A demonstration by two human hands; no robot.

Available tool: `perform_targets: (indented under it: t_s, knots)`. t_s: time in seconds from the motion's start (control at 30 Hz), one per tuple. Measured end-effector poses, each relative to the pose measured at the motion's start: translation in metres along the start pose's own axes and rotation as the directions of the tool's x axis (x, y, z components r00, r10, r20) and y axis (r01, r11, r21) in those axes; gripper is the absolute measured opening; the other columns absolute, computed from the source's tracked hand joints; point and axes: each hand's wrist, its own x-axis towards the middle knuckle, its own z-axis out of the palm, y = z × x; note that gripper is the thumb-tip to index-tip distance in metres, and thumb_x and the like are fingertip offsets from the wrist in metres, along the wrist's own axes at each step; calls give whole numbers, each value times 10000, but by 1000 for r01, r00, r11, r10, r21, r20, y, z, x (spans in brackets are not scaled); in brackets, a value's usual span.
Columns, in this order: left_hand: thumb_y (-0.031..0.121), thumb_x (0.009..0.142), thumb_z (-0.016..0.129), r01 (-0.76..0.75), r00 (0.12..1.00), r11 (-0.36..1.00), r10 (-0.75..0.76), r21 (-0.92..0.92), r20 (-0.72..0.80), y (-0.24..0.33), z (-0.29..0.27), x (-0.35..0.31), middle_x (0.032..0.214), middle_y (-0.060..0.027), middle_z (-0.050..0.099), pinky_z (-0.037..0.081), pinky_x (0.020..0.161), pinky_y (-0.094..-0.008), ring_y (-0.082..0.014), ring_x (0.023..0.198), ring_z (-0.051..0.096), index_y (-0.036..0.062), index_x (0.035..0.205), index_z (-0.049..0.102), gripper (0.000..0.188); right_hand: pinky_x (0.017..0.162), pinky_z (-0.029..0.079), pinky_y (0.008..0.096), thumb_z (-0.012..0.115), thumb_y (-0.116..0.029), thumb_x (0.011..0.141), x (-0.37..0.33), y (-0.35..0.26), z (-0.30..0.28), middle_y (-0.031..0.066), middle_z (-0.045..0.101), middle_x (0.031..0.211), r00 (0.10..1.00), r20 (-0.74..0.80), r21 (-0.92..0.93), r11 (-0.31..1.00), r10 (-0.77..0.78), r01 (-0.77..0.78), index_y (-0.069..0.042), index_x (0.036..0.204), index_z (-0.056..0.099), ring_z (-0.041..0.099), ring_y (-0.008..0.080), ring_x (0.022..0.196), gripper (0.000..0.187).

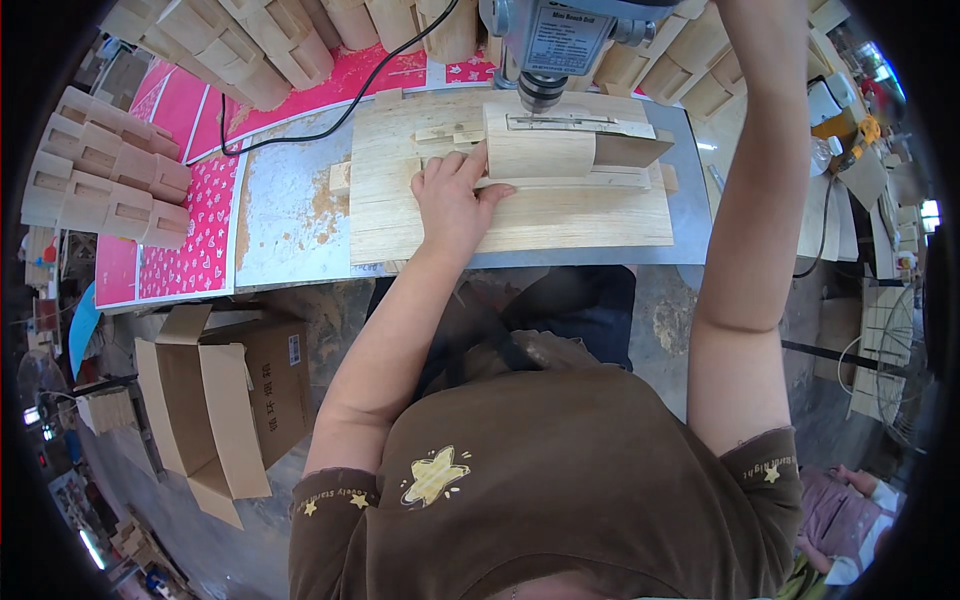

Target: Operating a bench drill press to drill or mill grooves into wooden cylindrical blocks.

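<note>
Under the chuck of a bench drill (541, 91) lies a pale wooden block (540, 150) with a rounded face. It rests in a wooden jig on a flat wooden board (560, 222). My left hand (452, 200) is at the block's left end, fingers apart: the index finger touches that end and the thumb stretches along the lower front corner. Its other fingers rest near small wood strips on the board. My right forearm (755, 200) reaches up past the drill's right side; the right hand is cut off by the top edge. The drill tip is hard to make out.
Stacks of slotted wooden pieces (110, 170) stand at the left and along the back of the table. A black cable (340, 120) curves across the pink cover and the metal sheet. An open cardboard box (230, 400) sits on the floor at left. Another person (850, 520) is at lower right.
</note>
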Motion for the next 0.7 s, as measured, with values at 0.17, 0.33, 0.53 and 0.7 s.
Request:
perform_targets:
  t_s: [0.17, 0.33, 0.53, 0.7]
  knots:
    - [336, 657, 761, 19, 1000, 1000, -19, -10, 5, -2, 0, -2, 818, 11, 566, 312, 809, -383, -210, 855, 497, 142, 1172, 619, 568, 519, 338, 216, 534, -190, 913, -84, -2, -17, 4, 525, 626, 972, 96, 269, 935, 212, -231, 13, 810, 655, 460, 52, 568, 259]
    - [332, 652, 767, 14, 1000, 1000, -14, 4, 15, 0, 0, -1, 814, 12, 561, 307, 812, -375, -206, 853, 491, 140, 1158, 626, 559, 765, 420, 317, 545, -81, 878, -151, 17, 17, 32, 567, 663, 977, 25, 349, 914, 212, -208, -18, 835, 643, 538, 153, 657, 125]
    - [326, 648, 771, 5, 1000, 1000, -5, -16, -2, 0, 2, 0, 818, 9, 565, 307, 811, -374, -208, 851, 489, 123, 1138, 635, 548, 904, 392, 415, 552, -65, 861, -166, 44, 53, 35, 581, 692, 994, -109, 383, 923, 9, 34, -25, 859, 636, 559, 198, 674, 93]
    - [327, 644, 773, -3, 1000, 1000, 3, -15, -9, -2, 4, 1, 819, 8, 567, 310, 814, -372, -210, 849, 491, 119, 1134, 638, 550, 788, 429, 385, 578, -72, 845, -146, 38, 29, 43, 558, 671, 991, -95, 322, 940, -90, 116, -28, 831, 627, 532, 200, 639, 67]
